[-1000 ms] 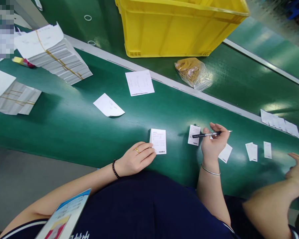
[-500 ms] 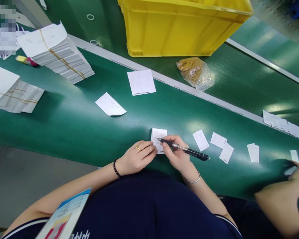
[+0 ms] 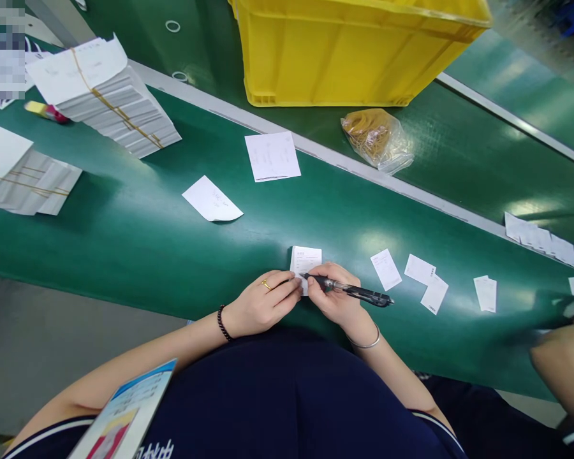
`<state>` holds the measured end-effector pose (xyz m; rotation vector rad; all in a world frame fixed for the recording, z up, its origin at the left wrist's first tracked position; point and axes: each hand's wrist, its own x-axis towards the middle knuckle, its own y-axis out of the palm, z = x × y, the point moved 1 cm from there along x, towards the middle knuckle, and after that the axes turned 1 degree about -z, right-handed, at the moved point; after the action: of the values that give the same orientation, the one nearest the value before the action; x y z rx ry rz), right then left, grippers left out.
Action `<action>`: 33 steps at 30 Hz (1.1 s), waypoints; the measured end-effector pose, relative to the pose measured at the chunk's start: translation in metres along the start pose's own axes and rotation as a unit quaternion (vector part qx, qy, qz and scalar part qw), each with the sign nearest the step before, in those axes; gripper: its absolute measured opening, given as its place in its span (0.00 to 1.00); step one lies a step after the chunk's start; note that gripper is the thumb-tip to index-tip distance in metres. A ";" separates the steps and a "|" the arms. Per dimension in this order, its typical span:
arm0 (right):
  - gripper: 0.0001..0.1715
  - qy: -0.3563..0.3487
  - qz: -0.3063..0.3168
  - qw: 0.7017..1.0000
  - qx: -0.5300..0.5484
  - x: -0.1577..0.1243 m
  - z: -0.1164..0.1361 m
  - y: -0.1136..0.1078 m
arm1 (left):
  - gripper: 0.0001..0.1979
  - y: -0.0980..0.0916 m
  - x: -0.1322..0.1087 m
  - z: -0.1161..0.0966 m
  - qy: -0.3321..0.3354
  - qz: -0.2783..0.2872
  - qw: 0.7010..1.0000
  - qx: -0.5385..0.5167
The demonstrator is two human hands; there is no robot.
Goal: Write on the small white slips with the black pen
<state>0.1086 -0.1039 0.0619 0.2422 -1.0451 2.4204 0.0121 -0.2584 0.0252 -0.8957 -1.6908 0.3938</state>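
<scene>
A small white printed card (image 3: 307,258) lies on the green belt (image 3: 138,236) close to my body. My left hand (image 3: 263,303), with a gold ring, presses its fingers flat on the card's left edge. My right hand (image 3: 335,299) is closed round a black pen (image 3: 351,291), its tip on the card's lower part. Several more small white cards (image 3: 386,269) lie on the belt to the right of my hands.
A yellow crate (image 3: 344,51) stands beyond the belt's rail, with a bag of rubber bands (image 3: 377,139) beside it. Banded paper stacks (image 3: 110,102) sit far left, two loose sheets (image 3: 272,155) mid-belt. Another person's arm (image 3: 562,363) is at the right edge.
My right hand brought the pen from the cards on the right over to the card under my left hand and set its tip on it. The other person's arm drew back right.
</scene>
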 end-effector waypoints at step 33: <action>0.14 0.075 -0.045 0.996 0.019 -0.001 -0.013 -0.010 | 0.05 0.000 0.001 0.000 -0.005 0.008 1.000 0.010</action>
<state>0.1146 -0.0888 0.0593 0.1142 -0.9028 2.3399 0.0119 -0.2577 0.0261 -0.8935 -1.6868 0.4264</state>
